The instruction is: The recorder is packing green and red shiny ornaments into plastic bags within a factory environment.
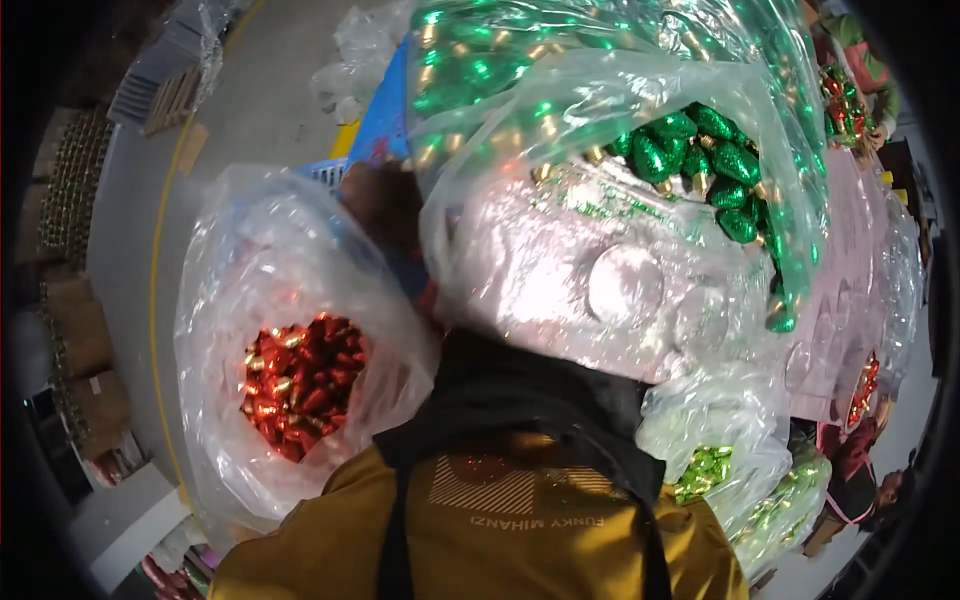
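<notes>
Nearest, at the bottom of the frame, is a mustard jacket [540, 565] with a slight sheen, under a matte black apron [500, 375] and dark straps. The jacket's chest bears a pale striped block [480, 487] and a line of printed lettering [535, 522], upside down in the frame. Neither of the person's hands can be made out, so I cannot tell how far open they are or what they hold. A dark, blurred shape [385, 205] at upper centre is too smeared to name.

Left of the jacket stands a crumpled, milky plastic bag [215, 290], its mouth showing glossy red ornaments [303, 380] with gold parts. Right of the jacket, a smaller clear bag [740, 410] shows shiny light-green pieces [705, 472].

Beyond the apron, a large, thin, wrinkled bag [600, 80] spreads across the upper centre and right. In it lie the green ornaments [690, 150], glittery, bulb-shaped and gold-capped. Near them, round flat shapes [625, 285] show through the shiny film over a pink table [845, 250].

Farther off, a blue slotted crate [330, 172] sits at upper centre. At the right edge a co-worker [850, 30] in green sleeves is beside a red-and-green bundle [845, 105]. At left, a yellow line [155, 250] crosses the grey floor [215, 110], with brown cartons [95, 405] past it.
</notes>
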The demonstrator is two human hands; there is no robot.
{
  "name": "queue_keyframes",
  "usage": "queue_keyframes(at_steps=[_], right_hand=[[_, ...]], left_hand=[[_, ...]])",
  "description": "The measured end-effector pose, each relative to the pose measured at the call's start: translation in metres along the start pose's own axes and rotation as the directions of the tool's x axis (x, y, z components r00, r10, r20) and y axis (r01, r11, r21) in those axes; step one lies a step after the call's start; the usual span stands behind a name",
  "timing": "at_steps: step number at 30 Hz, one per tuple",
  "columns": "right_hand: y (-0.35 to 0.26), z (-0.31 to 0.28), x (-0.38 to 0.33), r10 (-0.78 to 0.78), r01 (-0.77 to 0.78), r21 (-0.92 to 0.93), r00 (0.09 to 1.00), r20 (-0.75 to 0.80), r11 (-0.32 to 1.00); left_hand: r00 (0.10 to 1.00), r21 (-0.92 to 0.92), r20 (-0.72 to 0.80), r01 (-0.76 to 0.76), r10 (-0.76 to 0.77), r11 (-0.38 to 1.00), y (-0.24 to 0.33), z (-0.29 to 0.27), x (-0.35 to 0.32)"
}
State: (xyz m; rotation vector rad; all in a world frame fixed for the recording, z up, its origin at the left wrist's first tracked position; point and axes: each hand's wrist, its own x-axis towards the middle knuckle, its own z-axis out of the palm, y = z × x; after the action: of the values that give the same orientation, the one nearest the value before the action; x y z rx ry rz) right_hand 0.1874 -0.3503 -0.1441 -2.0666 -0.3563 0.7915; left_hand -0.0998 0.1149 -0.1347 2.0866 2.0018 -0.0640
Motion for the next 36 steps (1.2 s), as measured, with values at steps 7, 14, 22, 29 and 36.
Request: queue_keyframes(at_steps=[7,14,22,29,36], right_hand=[[-0.02,-0.01,0.092,0.064,-0.072,0.022,0.969,0.241,0.997],[-0.059,-0.03,0.09,0.041,-0.063,0.042,0.914,0.404,0.997],[-0.059,-0.055,0.0,-0.032,-0.003,0.07,0.868,0.495,0.998],[-0.111,-0.074,-0.032,-0.229,0.204,0.107,0.818,0.527,0.973],[-0.236,-0.047,-0.044,-0.414,0.516,-0.206,0.823,0.389,0.832]], left_hand=[[0.983,0.254,0.022,0.171,-0.182,0.952,0.093,0.02,0.079],[0.949,0.071,0.316,-0.021,-0.003,0.997,0.019,-0.029,-0.013],[0.774,-0.27,0.533,-0.226,0.341,0.936,-0.107,-0.045,-0.195],[0.631,-0.718,0.395,-0.241,0.667,0.653,-0.01,-0.098,-0.205],[0.338,-0.115,-0.379,-0.941,0.861,0.319,0.134,-0.041,-0.082]])
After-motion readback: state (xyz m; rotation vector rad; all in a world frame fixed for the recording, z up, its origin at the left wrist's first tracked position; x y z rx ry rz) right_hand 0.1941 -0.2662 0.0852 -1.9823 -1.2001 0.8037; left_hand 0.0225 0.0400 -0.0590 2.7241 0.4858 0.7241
